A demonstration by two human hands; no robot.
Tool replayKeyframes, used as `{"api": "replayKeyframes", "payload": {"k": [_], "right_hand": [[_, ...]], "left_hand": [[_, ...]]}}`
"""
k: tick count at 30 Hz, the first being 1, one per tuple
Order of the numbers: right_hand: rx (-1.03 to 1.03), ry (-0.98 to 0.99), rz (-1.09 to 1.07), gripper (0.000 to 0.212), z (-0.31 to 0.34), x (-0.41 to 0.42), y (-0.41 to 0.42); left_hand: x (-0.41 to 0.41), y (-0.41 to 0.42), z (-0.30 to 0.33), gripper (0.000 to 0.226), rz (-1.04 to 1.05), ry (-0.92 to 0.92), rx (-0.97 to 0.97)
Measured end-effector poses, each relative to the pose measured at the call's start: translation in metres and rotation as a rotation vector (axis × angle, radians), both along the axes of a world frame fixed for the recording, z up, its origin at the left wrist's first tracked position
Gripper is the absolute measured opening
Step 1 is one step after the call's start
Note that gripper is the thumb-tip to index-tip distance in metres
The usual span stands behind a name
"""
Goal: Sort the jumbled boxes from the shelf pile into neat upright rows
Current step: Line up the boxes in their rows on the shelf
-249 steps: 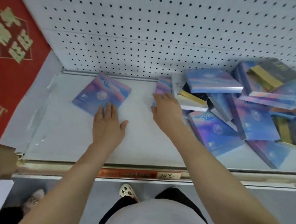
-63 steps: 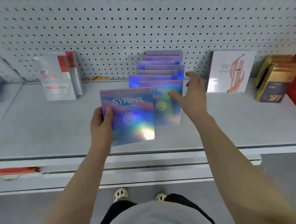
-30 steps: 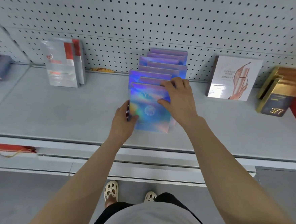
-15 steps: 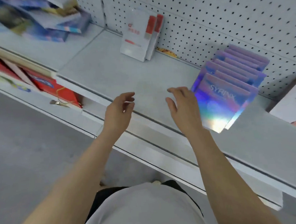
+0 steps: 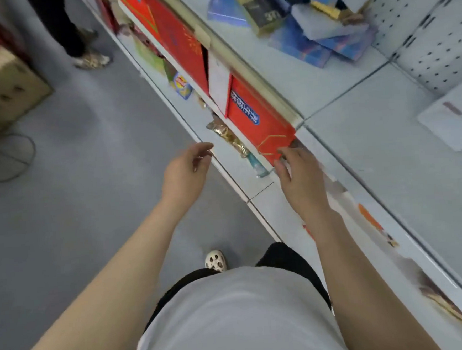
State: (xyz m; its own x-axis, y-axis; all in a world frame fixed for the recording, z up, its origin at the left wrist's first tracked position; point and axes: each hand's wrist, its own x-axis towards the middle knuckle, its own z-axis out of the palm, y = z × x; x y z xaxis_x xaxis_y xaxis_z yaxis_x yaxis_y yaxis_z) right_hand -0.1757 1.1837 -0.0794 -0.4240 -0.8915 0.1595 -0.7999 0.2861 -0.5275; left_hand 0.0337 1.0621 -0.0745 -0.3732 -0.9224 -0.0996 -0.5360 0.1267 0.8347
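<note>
I see the jumbled pile of boxes [image 5: 303, 19] at the top of my view, lying flat and overlapping on the upper shelf [image 5: 285, 75] against the pegboard back wall [image 5: 433, 32]: blue and purple ones with a dark gold-edged box among them. Both hands are well apart from it, hanging in the air in front of the shelving. My left hand [image 5: 184, 175] holds nothing, its grip loosely curled over the grey floor [image 5: 74, 185]. My right hand [image 5: 299, 178] also holds nothing, fingers relaxed and slightly spread, just beside the corner of a red box [image 5: 256, 124] on the lower shelf; whether they touch it I cannot tell. A cardboard carton [image 5: 2, 92] stands on the floor at left.
</note>
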Motion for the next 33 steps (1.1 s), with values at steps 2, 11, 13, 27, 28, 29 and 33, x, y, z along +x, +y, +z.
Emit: {"api": "replayKeyframes", "payload": {"k": [2, 11, 13, 27, 28, 29, 33], "right_hand": [[0.036, 0.001, 0.048, 0.028, -0.002, 0.017, -0.036], [-0.018, -0.008, 0.177, 0.027, -0.011, 0.037, -0.215], [0.000, -0.019, 0.173, 0.029, -0.014, 0.034, -0.268], [-0.145, 0.264, -0.112, 0.037, 0.047, -0.080, -0.594], [-0.135, 0.298, -0.162, 0.038, 0.049, -0.093, -0.607], [-0.122, 0.330, -0.213, 0.039, 0.050, -0.105, -0.619], [-0.009, 0.430, -0.429, 0.043, 0.051, -0.138, -0.662]], "left_hand": [[0.022, -0.027, 0.000, 0.027, 0.060, -0.031, 0.009], [0.053, -0.180, -0.006, 0.025, 0.205, -0.038, 0.035], [0.049, -0.230, -0.008, 0.026, 0.215, -0.035, 0.030], [-0.046, -0.554, 0.027, 0.027, -0.022, -0.021, -0.027], [-0.057, -0.575, 0.024, 0.027, -0.064, -0.013, -0.030], [-0.068, -0.597, 0.021, 0.027, -0.111, -0.006, -0.034], [-0.116, -0.677, 0.018, 0.029, -0.330, -0.002, -0.068]]}}
